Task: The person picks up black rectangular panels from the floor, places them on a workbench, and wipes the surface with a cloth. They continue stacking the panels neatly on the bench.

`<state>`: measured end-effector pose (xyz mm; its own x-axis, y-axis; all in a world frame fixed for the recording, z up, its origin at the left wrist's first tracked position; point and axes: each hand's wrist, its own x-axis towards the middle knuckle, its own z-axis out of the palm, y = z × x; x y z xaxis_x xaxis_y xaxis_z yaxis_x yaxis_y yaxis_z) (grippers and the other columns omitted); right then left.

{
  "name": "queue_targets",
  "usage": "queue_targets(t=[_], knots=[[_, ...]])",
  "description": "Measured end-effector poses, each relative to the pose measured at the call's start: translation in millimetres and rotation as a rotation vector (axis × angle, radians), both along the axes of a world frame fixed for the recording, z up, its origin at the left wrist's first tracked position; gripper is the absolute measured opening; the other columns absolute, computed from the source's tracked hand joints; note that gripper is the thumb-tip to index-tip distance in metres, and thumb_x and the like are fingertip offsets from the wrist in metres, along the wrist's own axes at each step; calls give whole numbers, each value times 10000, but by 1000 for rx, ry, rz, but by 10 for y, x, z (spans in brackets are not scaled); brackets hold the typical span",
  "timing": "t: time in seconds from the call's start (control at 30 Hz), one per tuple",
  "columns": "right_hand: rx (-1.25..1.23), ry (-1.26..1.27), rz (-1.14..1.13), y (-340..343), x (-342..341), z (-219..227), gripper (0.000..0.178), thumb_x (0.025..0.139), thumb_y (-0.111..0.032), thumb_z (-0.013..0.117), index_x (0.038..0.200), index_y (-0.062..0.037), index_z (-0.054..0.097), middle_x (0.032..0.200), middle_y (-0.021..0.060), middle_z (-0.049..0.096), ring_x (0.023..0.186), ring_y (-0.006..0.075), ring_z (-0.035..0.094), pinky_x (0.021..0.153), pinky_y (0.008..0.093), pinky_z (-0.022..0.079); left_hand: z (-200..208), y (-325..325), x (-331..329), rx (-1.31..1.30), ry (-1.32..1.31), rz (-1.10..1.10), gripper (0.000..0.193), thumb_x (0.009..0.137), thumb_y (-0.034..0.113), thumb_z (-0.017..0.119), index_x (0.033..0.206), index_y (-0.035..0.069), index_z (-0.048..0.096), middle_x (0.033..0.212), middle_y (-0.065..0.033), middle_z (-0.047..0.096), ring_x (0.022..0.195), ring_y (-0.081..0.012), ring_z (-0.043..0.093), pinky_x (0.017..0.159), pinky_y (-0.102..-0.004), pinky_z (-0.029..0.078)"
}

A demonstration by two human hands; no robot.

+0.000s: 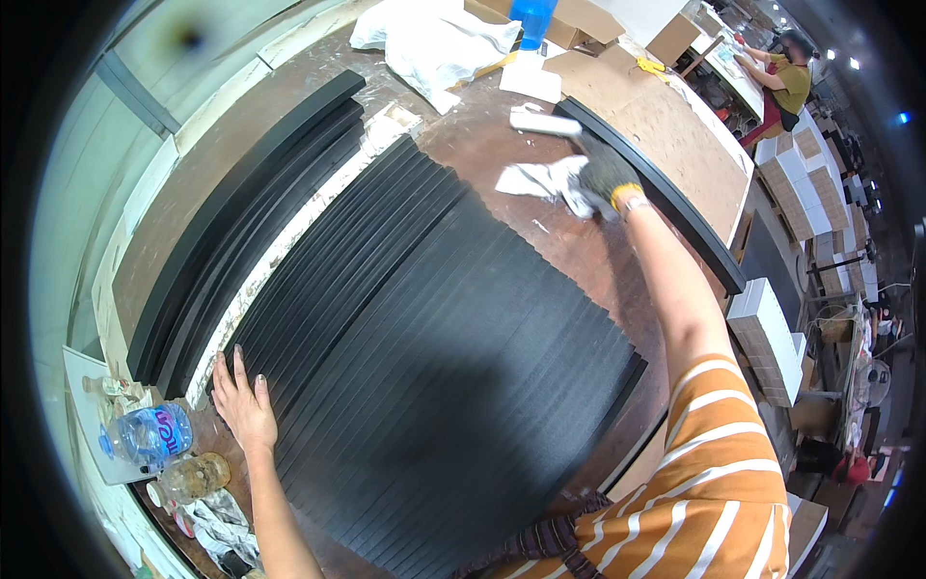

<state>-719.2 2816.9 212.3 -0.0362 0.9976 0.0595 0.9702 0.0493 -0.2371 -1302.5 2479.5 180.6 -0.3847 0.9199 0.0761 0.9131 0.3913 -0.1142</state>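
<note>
Hands: left hand (243,405) flat, fingers spread, on black strips (434,338); gloved right hand (606,174) clutching white rag (545,180)

Black fanned strips (424,328) are covering the brown tabletop (579,251); the white rag (545,180) is showing beside a dark, yellow-cuffed glove (606,174).

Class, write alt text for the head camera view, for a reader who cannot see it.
A person leans over a brown worktable, the bare left hand flat at the edge of a fanned spread of overlapping black sheets, while the gloved right hand presses a white rag onto the table. Black curved strips lie at the left, and plastic bottles stand near the left hand.
</note>
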Motion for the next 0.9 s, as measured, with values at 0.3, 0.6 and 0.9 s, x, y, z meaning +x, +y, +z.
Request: queue_targets(t=[0.3,0.6,0.9], knots=[[1,102,202,-675,-1274,808,493,844,-414,724,1213,-89,700,995,147,739,939,231,725,812,379,582,-2,-19,-11,32,-21,-12,597,1023,461,434,1584,276,346,1657,-66,271,1518,-301,248,1215,-554,193],[235,305,979,-1431,-2027,237,223,870,-272,672,997,-103,742,855,129,726,815,277,711,752,441,571,22,-21,12,36,-37,-16,594,1022,437,451,1586,288,340,1652,-71,280,1520,-296,248,1217,-562,184],[387,-16,470,-930,-1206,654,411,837,-257,684,1230,-134,695,1066,129,690,974,299,658,856,410,536,138,33,101,-19,-87,39,615,1026,393,483,1597,247,309,1676,-83,223,1536,-308,208,1200,-626,155]])
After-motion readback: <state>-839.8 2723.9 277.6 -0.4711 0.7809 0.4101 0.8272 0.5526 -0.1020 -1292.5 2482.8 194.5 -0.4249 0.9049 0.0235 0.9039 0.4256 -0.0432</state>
